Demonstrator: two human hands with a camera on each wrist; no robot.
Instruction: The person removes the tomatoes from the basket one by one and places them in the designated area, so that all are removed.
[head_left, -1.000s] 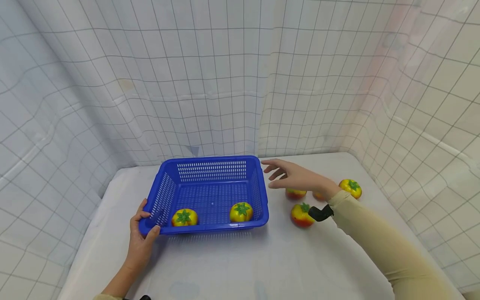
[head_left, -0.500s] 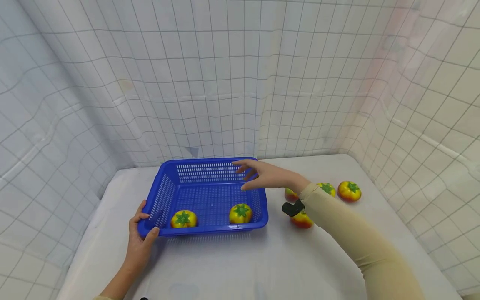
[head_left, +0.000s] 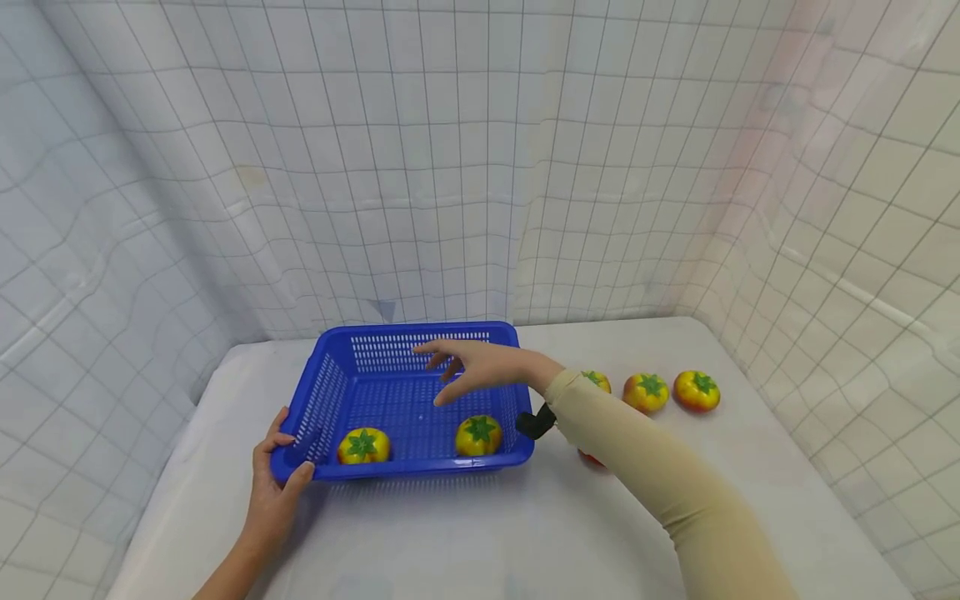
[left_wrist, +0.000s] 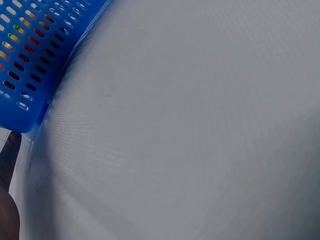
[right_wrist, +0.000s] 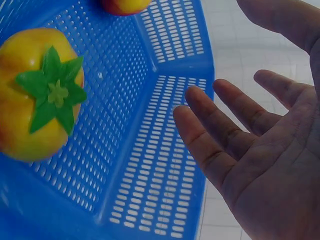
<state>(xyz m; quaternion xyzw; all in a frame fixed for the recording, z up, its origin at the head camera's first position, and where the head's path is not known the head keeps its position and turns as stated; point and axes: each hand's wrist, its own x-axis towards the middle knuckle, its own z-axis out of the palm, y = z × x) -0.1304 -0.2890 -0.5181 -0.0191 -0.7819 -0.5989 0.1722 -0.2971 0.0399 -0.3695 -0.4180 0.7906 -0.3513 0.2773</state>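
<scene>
"What's the room like on your feed?"

"I'm seeing a white surface [head_left: 420, 542], with white curtains [head_left: 420, 167] in a dark grid behind it and along both sides (one pale yellowish patch [head_left: 251, 177] marks the back panel)."

"And your counts?"

"I get one blue basket [head_left: 420, 468], on the surface left of centre. Six yellow-red fruits with green leafy tops: inside, near the front wall, the left fruit [head_left: 363, 447] and the right fruit [head_left: 478, 436], well apart. Four more lie to the basket's right: the inner fruit [head_left: 597, 381], middle fruit [head_left: 647, 393] and outer fruit [head_left: 697, 392] in a row, while a sleeve [head_left: 645, 458] hides most of the fourth fruit [head_left: 590, 459]."

"Hands?"

"Two. My left hand [head_left: 273, 493] grips the basket's near-left corner, thumb on the rim. My right hand [head_left: 483, 364] hovers over the basket, fingers spread and slightly bent, apart from both fruits there."
</scene>
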